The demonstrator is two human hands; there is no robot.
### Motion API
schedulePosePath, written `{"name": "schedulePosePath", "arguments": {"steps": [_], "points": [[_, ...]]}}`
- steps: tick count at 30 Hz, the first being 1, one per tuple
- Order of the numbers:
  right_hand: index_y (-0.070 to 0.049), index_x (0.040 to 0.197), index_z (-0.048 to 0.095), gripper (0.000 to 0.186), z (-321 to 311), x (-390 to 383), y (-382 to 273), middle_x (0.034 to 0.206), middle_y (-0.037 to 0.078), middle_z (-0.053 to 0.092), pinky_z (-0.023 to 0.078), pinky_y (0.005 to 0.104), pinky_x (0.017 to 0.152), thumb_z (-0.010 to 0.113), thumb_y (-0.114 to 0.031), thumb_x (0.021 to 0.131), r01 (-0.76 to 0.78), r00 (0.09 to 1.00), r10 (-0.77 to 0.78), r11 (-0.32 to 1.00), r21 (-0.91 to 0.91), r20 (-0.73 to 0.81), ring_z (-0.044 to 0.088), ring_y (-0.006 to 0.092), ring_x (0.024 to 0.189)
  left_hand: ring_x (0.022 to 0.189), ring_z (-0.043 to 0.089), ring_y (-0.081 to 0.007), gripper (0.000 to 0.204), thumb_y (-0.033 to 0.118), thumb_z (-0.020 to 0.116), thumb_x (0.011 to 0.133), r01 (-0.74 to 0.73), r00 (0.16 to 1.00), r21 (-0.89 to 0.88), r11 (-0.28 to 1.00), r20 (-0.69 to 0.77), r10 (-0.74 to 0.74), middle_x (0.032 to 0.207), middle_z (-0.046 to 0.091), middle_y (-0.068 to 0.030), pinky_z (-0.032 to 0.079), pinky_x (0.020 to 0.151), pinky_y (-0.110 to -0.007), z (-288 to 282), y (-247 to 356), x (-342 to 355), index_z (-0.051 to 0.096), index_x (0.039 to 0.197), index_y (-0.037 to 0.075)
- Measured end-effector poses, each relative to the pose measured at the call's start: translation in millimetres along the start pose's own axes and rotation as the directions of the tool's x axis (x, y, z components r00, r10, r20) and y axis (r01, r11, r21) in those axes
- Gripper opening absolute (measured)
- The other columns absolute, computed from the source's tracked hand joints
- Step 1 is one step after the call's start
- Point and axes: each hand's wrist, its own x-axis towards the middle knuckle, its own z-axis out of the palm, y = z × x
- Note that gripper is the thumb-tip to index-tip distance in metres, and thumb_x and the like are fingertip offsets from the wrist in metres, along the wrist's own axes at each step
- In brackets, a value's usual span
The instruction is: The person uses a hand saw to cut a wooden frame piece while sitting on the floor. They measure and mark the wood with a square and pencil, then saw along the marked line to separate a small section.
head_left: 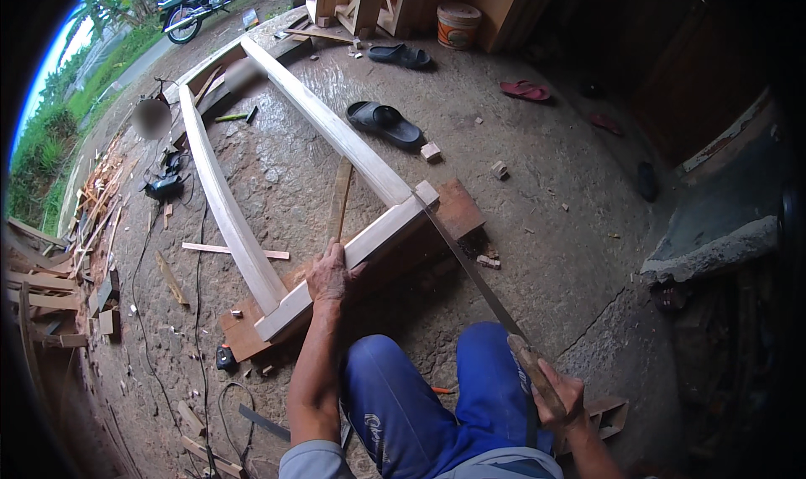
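Observation:
A pale wooden frame (302, 109) lies on the floor, its near crosspiece over a brown board (457, 219). My left hand (327, 273) grips the near crosspiece left of its right corner, with a short wooden stick (341, 193) rising just beyond. My right hand (561, 392) is closed on the wooden handle of a hand saw (478, 277); its long blade reaches up to the crosspiece's right corner joint.
Black sandals (382, 126), red slippers (525, 90), a bucket (457, 26) and wood offcuts (431, 151) are scattered around. At left are cables, a black power tool (164, 185), a tape measure (225, 357) and scrap wood (50, 303). A concrete step (705, 252) is at right.

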Motion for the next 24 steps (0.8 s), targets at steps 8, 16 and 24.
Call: {"name": "schedulePosePath", "arguments": {"steps": [8,16,24], "points": [[-0.005,0.138,0.058,0.051,171,241,45,0.094,0.027,0.072,0.059,0.0480,0.074,0.063,-0.012,0.088,-0.270,0.962,0.273,0.951,0.154,0.001,0.070,0.0447,0.087,0.120,0.062,-0.0359,0.069,0.066,0.074,0.077,0.007,0.996,-0.009,1.000,0.088,-0.006,0.151,0.055,-0.0025,0.054,0.095,-0.049,7,11,15,0.059,0.119,0.013],[0.002,0.135,0.061,0.057,23,21,-2,0.120,0.027,0.070,0.061,0.0387,0.065,0.063,0.000,0.078,-0.134,0.990,0.127,0.984,0.117,0.065,0.076,0.0368,0.084,0.125,0.059,-0.0367,0.070,0.066,0.074,0.077,-0.007,1.000,0.004,1.000,0.003,0.007,0.153,0.053,-0.0042,0.050,0.098,-0.052,-1,-7,1,0.058,0.120,0.014],[-0.004,0.138,0.058,0.053,161,240,59,0.102,0.028,0.070,0.058,0.0513,0.077,0.063,-0.009,0.086,-0.183,0.983,0.183,0.958,0.220,0.022,0.069,0.0461,0.086,0.124,0.061,-0.0364,0.068,0.065,0.074,0.078,-0.047,0.998,-0.039,0.998,0.035,0.048,0.152,0.054,-0.0044,0.053,0.097,-0.051,24,8,6,0.057,0.123,0.017]]}}
